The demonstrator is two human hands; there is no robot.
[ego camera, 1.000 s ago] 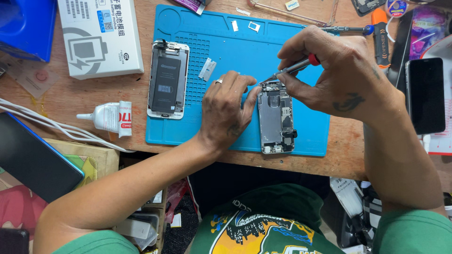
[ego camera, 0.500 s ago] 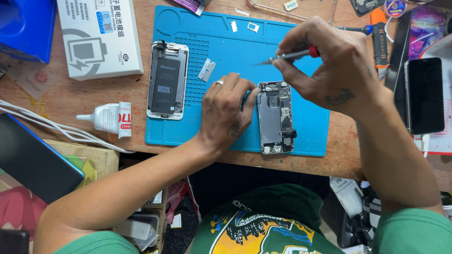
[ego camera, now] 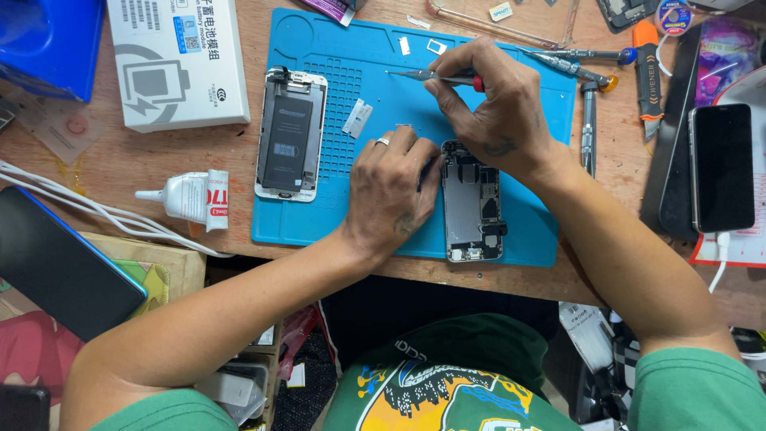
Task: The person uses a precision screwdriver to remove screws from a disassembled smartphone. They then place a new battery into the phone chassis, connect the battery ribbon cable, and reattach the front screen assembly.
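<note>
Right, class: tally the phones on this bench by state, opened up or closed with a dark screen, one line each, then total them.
Opened phones on the blue rubber mat: 2, the battery-side shell and the grey chassis by the left hand.
Closed dark-screen phones: 2, right and lower left.
Total: 4

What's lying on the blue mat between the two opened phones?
In the head view, the left hand rests between the battery-side phone half and the opened phone body on the blue mat; a small silver bracket lies above it.
</note>
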